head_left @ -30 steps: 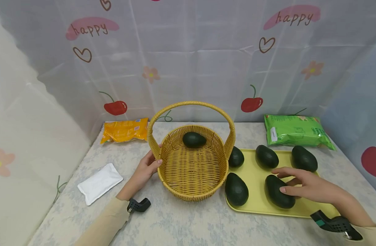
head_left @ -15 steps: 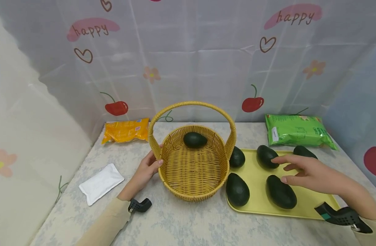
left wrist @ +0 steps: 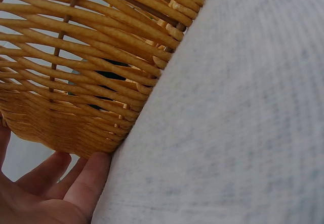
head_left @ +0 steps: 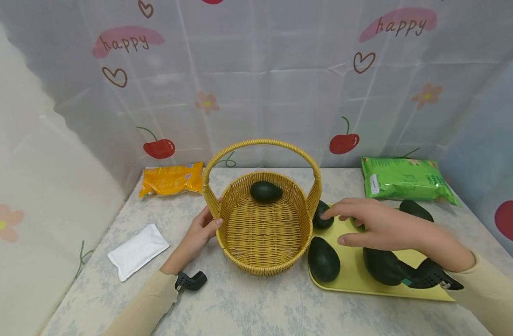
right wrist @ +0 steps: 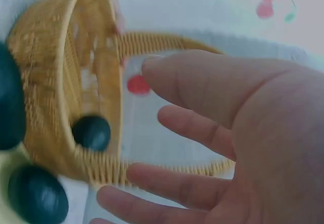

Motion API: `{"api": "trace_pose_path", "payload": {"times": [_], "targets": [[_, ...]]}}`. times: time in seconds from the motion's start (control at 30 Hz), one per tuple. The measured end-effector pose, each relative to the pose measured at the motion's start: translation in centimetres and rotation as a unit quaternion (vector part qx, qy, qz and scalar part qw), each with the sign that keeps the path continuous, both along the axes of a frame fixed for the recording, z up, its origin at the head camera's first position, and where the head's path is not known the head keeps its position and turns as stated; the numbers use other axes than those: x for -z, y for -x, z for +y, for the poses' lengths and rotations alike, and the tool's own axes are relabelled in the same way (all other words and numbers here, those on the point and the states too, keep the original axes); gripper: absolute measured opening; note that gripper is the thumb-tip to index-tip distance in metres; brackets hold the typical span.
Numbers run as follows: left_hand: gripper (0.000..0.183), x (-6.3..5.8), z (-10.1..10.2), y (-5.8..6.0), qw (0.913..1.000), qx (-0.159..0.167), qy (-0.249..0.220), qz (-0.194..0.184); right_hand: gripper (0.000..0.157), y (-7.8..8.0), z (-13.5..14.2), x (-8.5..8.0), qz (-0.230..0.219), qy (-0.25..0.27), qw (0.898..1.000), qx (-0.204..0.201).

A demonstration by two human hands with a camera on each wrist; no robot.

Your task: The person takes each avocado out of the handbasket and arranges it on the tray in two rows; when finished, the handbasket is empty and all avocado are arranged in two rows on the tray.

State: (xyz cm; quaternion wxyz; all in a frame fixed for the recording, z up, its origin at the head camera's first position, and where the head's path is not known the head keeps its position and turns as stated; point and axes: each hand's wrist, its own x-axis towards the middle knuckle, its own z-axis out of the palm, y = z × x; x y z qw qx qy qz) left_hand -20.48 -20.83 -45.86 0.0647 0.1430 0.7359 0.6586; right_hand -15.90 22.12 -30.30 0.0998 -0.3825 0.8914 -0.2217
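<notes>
My left hand (head_left: 202, 232) holds the side of a yellow wicker basket (head_left: 262, 269), thumb at the rim by the handle's base. In the left wrist view its fingers (left wrist: 91, 183) touch the woven wall. One dark green avocado (head_left: 266, 192) lies at the back inside the basket. My right hand (head_left: 382, 226), empty with fingers spread, hovers above a yellow tray (head_left: 349, 282). Its fingertips are over the back-left avocado (head_left: 322, 221); contact cannot be told. The front-left avocado (head_left: 323, 259) is in plain sight; the hand, wrist and wrist strap partly hide the others on the tray.
Behind the tray lies a green packet (head_left: 407, 179). An orange packet (head_left: 171, 179) is at the back left, with a white pouch (head_left: 137, 250) nearer the front. A printed curtain (head_left: 256, 93) hangs along the table's back edge.
The right hand has left the front avocado on the tray, rising and moving left toward the back-left avocado with nothing in it. The left hand and the basket stay in place.
</notes>
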Motion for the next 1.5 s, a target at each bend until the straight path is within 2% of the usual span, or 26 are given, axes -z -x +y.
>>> {"api": "trace_pose_path", "payload": {"times": [0.23,0.47,0.67,0.83,1.07,1.27,1.5], "targets": [[0.065,0.1,0.0,0.1,1.0000,-0.004,0.001,-0.008,0.039,1.0,-5.2,0.0,0.030,-0.007,0.997,-0.076],[0.065,0.1,0.0,0.1,0.9999,-0.002,-0.007,-0.008,0.042,3.0,-10.0,0.1,0.032,-0.024,0.995,-0.096],[0.065,0.1,0.0,0.1,1.0000,-0.001,-0.004,-0.003,0.042,5.7,-13.3,0.7,0.032,-0.062,0.994,-0.086],[0.065,0.1,0.0,0.1,1.0000,-0.002,-0.002,-0.001,0.045,7.6,-15.3,1.6,0.031,-0.105,0.992,-0.058],[0.065,0.1,0.0,0.1,1.0000,-0.005,0.002,-0.003,0.046,9.5,-17.7,2.5,0.013,-0.161,0.987,-0.015],[0.065,0.2,0.0,0.1,1.0000,-0.003,-0.003,-0.006,0.046,10.9,-18.8,3.5,-0.010,-0.170,0.985,0.023],[0.065,0.0,0.0,0.0,0.9999,-0.003,-0.006,-0.008,0.041,12.5,-18.9,4.7,0.009,-0.169,0.985,0.035]]}}
